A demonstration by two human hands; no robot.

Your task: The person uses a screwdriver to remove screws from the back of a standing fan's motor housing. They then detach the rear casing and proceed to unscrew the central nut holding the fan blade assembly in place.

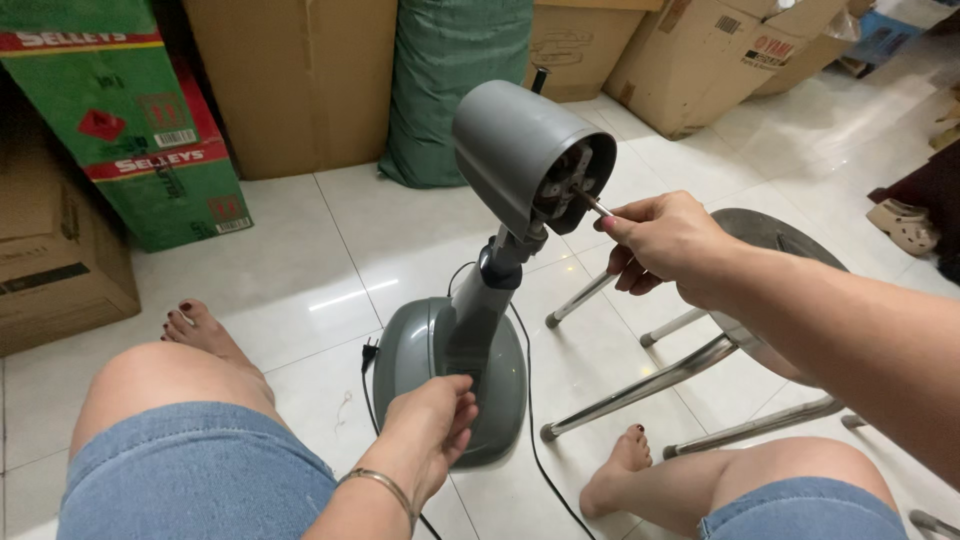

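Head view: grey fan stand (470, 340) sits upright on the white tile floor (300, 260) between the person's knees, no blades or guard on it. Motor housing (525, 160) is on top of the neck, open front face tilted toward the right hand. Metal shaft (592, 202) sticks out of that face.

Right hand (665, 245): thumb and forefinger pinched together on the shaft tip, other fingers curled under.

Left hand (432, 430): wrapped onto the front edge of the round base (500, 400), fingers curled against it, thin bangle (380, 485) on the wrist.

Black power cord (530, 400) runs off the stand across the floor, plug (368, 352) lying just left of the base.

Steel-legged stool (700, 350) lies tipped on its side right of the stand, under the right forearm. Cardboard boxes (300, 80) and a green sack (450, 80) stand along the back.
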